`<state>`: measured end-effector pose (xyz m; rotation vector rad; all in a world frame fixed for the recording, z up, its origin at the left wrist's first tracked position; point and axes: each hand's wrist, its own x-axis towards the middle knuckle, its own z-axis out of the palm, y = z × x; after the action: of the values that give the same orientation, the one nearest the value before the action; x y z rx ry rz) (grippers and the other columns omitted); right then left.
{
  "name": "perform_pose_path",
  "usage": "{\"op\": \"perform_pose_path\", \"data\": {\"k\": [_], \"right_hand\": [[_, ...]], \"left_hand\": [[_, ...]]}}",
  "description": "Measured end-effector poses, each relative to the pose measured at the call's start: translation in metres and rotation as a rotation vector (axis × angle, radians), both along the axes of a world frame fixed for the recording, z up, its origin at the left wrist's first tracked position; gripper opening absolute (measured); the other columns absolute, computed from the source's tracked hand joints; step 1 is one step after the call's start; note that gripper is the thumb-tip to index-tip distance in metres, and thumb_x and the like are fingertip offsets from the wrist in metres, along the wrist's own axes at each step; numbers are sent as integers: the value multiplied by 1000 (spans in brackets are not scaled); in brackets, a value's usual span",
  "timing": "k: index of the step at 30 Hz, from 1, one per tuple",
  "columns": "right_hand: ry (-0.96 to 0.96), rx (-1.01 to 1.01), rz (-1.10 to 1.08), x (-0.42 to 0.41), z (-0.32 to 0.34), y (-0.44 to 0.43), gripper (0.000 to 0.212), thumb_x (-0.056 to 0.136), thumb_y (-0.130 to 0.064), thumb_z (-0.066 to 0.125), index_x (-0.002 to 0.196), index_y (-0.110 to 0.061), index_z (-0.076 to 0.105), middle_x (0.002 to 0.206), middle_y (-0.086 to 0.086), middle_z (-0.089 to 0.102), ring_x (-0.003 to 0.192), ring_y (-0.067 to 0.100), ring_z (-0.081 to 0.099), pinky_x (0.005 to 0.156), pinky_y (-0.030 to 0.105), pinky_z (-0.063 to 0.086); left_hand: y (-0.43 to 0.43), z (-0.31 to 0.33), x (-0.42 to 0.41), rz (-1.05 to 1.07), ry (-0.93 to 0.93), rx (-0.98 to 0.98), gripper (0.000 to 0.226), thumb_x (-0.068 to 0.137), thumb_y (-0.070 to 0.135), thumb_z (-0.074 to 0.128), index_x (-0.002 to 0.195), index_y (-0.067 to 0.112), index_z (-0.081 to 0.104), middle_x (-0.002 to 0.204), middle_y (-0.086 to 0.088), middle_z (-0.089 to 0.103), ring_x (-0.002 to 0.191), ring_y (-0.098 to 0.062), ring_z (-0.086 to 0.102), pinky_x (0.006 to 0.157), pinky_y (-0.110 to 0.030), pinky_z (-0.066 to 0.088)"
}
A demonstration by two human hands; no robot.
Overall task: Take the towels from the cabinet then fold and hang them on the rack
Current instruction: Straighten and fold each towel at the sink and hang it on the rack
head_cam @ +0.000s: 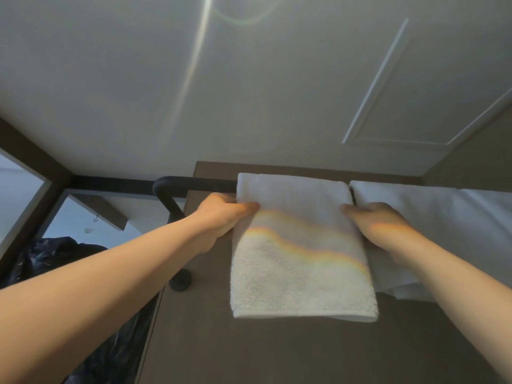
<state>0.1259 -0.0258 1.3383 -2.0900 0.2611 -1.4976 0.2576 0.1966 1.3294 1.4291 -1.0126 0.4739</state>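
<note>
i see the front towel [302, 259] as white terry cloth, rough looped pile. the second towel [432, 217] looks smoother cloth. the rack [194, 182] reads as matt black metal, the panel [277, 353] behind matt brown wood grain, the bag [55, 254] glossy black plastic.

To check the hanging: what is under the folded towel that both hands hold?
The black bar enters under the towel at its top fold; that stretch is covered. Brown panel behind.

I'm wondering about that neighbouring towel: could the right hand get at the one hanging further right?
Probably yes. The right hand holds the folded towel at its right edge, and the second towel hangs beside it on the rack, nothing between them.
</note>
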Motion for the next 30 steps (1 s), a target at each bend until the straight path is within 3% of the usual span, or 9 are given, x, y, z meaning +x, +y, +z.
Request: {"op": "perform_pose_path", "data": {"k": [2,5,8,10,12,15,18,25,30], "right_hand": [[-35,66,156,-2,-1,1,21,95,-36,60,86,-17,64,94,6,68,81,22,64,71,32,50],[-169,35,154,0,4,5,25,93,-31,64,85,-8,69,97,17,71,88,33,66,87,43,52],[-311,-146,-80,6,16,8,38,94,-31,60,83,4,66,85,23,67,84,38,61,70,39,46],[-334,-220,-184,8,25,9,44,95,-32,57,61,-4,54,61,13,54,71,34,54,54,36,31],[-336,-242,-268,11,33,9,49,95,-33,56,54,-8,43,55,7,44,68,32,51,49,34,25],[-275,-248,-403,17,44,8,38,96,-37,54,78,-5,63,88,20,64,93,37,61,64,34,37],[-200,-253,-544,20,49,11,41,99,-41,49,112,-4,62,121,21,62,114,37,57,85,37,44],[-156,-285,-540,17,41,7,39,100,-41,45,111,-6,58,121,23,60,113,39,56,83,38,43],[-161,-294,-462,17,37,3,36,100,-39,46,107,-6,58,117,21,61,108,37,56,78,37,40]], "left_hand": [[0,-1,0,30,-25,-31,16,88,30,69,93,15,68,98,-5,74,89,-23,70,85,-35,56],[-4,3,-4,122,-75,-132,18,88,31,70,85,13,69,90,-7,73,77,-21,68,69,-30,54],[-9,18,-6,262,-174,-242,30,87,31,70,92,1,70,84,-10,68,72,-24,61,62,-28,45],[-12,30,-7,301,-214,-265,29,88,31,69,99,4,71,91,-9,69,84,-27,65,72,-31,52],[-15,43,-6,327,-214,-246,34,88,33,68,109,6,68,105,-11,70,97,-31,65,88,-40,53],[-21,57,0,473,-210,-131,40,90,40,65,114,8,63,113,-12,66,105,-33,62,92,-42,51],[-23,58,4,690,-307,-18,45,93,52,54,105,9,63,106,-11,66,102,-33,61,85,-39,50],[-17,33,15,703,-393,-97,41,87,62,55,80,22,54,105,-9,63,90,-29,61,72,-36,49],[-16,21,15,577,-371,-124,55,87,61,56,92,7,65,99,-7,65,88,-27,63,74,-38,52]]}}
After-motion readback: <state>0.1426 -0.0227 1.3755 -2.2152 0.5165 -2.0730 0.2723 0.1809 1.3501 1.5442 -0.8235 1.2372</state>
